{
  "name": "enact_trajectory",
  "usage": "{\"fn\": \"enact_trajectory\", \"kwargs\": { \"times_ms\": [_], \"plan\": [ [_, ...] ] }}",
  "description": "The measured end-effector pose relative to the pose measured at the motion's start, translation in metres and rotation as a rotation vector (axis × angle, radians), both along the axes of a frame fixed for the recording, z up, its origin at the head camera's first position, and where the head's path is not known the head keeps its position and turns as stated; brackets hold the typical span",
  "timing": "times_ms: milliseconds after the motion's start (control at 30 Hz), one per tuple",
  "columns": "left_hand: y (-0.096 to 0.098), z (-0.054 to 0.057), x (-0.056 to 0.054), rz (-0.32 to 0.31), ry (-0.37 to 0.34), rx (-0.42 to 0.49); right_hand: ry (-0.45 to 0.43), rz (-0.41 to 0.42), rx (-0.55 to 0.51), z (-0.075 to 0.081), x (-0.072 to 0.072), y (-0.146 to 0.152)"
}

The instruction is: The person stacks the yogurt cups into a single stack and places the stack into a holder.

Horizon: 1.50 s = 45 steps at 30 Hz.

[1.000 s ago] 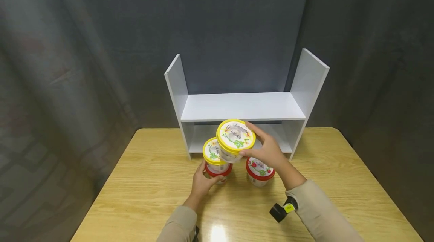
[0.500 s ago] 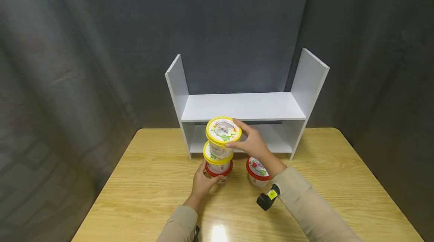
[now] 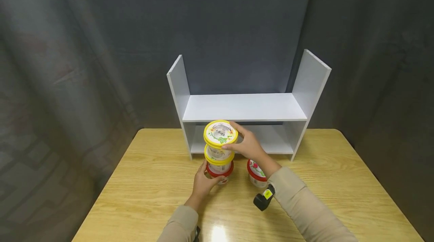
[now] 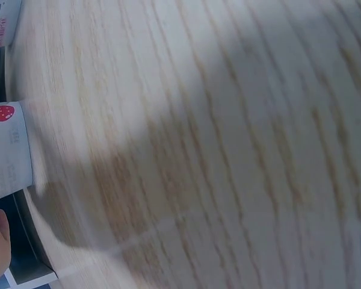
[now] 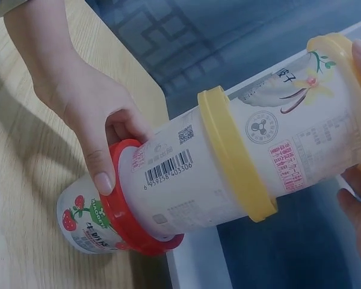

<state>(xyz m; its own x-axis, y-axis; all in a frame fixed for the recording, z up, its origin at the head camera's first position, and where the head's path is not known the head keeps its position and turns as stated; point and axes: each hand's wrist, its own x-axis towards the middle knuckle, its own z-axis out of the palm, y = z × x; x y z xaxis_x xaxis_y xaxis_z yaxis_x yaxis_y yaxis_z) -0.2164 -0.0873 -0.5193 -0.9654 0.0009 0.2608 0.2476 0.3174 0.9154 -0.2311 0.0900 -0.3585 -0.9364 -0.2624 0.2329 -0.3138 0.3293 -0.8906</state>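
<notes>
Three tubs stand in a stack on the wooden table. The bottom one is a red-lidded tub with strawberries printed on its side. My left hand grips it around the lid, thumb at the front. Above it sits a yellow-lidded tub. My right hand holds the upper yellow-lidded tub by its lid, thumb on the near side and fingers behind. In the right wrist view its base meets the yellow lid beneath. A second red-lidded tub stands to the right, partly covered by my right forearm.
A white two-level shelf with tall side panels stands just behind the stack. The wooden table extends to both sides. Dark grey curtains hang behind and at the sides.
My right hand has carried the upper yellow-lidded tub left and onto the lower yellow-lidded one, lowering it slightly. My left hand has stayed on the bottom tub.
</notes>
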Motion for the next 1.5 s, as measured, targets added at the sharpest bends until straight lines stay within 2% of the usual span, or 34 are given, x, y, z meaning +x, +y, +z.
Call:
{"fn": "enact_trajectory", "kwargs": {
  "times_ms": [300, 767, 833, 1033, 1100, 1333, 1500],
  "plan": [
    [0.002, 0.003, -0.001, -0.010, -0.050, -0.001, 0.000, -0.008, 0.008, 0.001, 0.002, -0.001],
    [0.003, 0.003, -0.001, -0.008, -0.030, 0.005, -0.026, -0.003, -0.023, -0.002, 0.003, 0.007],
    [0.003, 0.006, 0.001, -0.009, -0.032, 0.012, -0.024, -0.013, -0.023, -0.004, 0.004, 0.010],
    [0.007, 0.032, 0.015, -0.018, -0.034, 0.047, -0.015, -0.029, -0.040, -0.014, 0.009, 0.025],
    [0.008, 0.036, 0.016, -0.013, -0.045, 0.050, -0.013, -0.041, -0.038, -0.018, 0.010, 0.030],
    [0.004, 0.003, 0.000, 0.013, -0.026, -0.002, -0.009, -0.092, 0.003, -0.032, 0.019, 0.048],
    [0.004, 0.001, -0.001, 0.012, -0.018, 0.005, 0.008, -0.124, 0.001, -0.046, 0.025, 0.060]
  ]
}}
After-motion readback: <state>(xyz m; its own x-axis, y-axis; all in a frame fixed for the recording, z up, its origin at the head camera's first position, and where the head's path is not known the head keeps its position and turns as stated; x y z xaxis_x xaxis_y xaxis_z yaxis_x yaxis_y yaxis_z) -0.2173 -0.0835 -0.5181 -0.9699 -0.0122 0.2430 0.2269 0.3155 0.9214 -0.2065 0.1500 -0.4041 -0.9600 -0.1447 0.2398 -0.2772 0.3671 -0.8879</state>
